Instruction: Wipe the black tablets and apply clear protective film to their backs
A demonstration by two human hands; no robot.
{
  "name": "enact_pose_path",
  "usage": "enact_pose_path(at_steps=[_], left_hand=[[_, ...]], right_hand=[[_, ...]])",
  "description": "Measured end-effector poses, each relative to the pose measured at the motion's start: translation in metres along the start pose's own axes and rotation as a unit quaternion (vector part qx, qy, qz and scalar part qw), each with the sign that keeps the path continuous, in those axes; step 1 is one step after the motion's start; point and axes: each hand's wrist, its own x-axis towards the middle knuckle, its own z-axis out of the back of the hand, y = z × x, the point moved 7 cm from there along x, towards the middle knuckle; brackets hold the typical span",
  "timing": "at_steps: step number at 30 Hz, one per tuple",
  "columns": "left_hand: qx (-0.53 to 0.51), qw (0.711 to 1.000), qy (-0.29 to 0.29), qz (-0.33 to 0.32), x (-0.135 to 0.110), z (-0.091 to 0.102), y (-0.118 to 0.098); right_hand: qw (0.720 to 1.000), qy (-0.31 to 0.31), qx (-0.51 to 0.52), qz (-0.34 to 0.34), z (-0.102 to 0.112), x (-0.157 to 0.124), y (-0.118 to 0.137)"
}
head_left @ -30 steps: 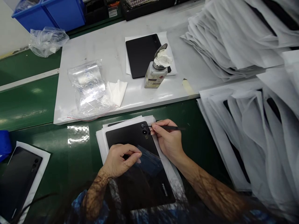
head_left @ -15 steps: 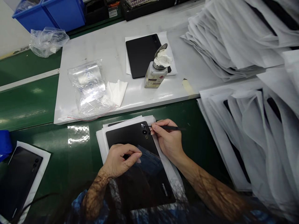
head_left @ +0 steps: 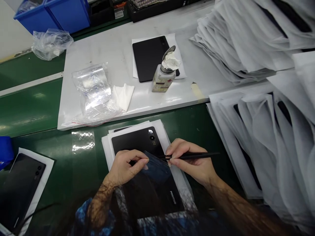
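Note:
A black tablet (head_left: 134, 141) lies back side up on white foam sleeves (head_left: 108, 147) in front of me, its camera lenses at the upper right corner. My left hand (head_left: 128, 165) pinches the corner of a clear film (head_left: 157, 170) that spreads over the tablet's lower part. Black tweezers (head_left: 194, 155) are gripped in my right hand (head_left: 190, 160), with their tips pointing left at the film's upper right edge. Whether the tips touch the film I cannot tell.
On the white board stand a dispenser bottle (head_left: 162, 78) with tissue, a plastic bag (head_left: 92, 91), a folded cloth (head_left: 124, 96) and another tablet (head_left: 147, 57). Sleeved tablets (head_left: 246, 131) crowd the right side. A further tablet (head_left: 23, 186) lies at left; blue bins (head_left: 69, 16) stand behind.
My right hand has moved down and right with the tweezers, from the camera lenses to the film's edge. My left hand stays almost where it was, still pinching the film.

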Motion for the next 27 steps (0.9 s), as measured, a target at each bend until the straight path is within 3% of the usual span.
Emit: enact_pose_path(at_steps=[7, 16, 27], left_hand=[[0.007, 1.0, -0.005, 0.006, -0.003, -0.002, 0.009], [0.014, 1.0, -0.004, 0.016, -0.009, -0.004, 0.027], [0.021, 1.0, -0.009, 0.017, -0.01, -0.005, 0.032]], right_hand=[[1.0, -0.014, 0.005, -0.005, -0.006, 0.008, -0.005], [0.995, -0.028, 0.092, -0.022, -0.012, 0.005, -0.009], [0.999, -0.036, 0.013, 0.03, -0.008, -0.001, -0.001]])
